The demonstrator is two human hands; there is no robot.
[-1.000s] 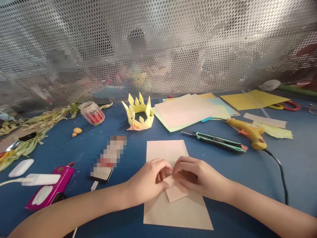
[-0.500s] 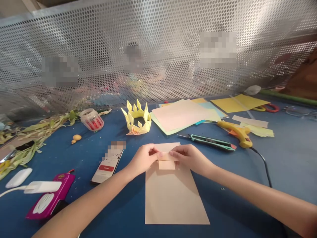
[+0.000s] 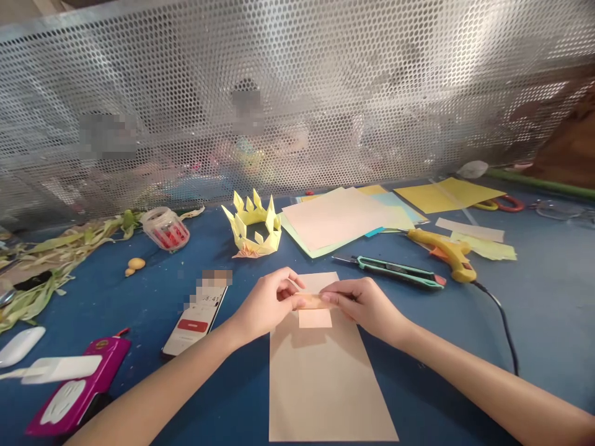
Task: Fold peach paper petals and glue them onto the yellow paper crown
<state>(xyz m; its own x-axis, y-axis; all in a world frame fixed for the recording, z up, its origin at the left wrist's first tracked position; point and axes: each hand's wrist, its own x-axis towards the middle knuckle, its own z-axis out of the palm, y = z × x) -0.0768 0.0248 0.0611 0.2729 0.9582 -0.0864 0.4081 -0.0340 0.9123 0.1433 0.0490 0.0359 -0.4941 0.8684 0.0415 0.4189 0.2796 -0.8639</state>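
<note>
Small folded paper (image 3: 315, 319) now nearer far end of pale sheet (image 3: 325, 387). Right hand (image 3: 374, 305) pinches it; left hand (image 3: 269, 305) touching, clamp unclear. Creasing, likely.

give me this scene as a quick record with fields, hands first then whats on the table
left hand: thumb at left end of small folded paper
right hand: pinching its right end
under hands: pale sheet on blue table
tools, right: craft knife, yellow glue gun
behind hands: yellow paper crown, stacked paper
left side: phone, clear jar with red contents
</note>
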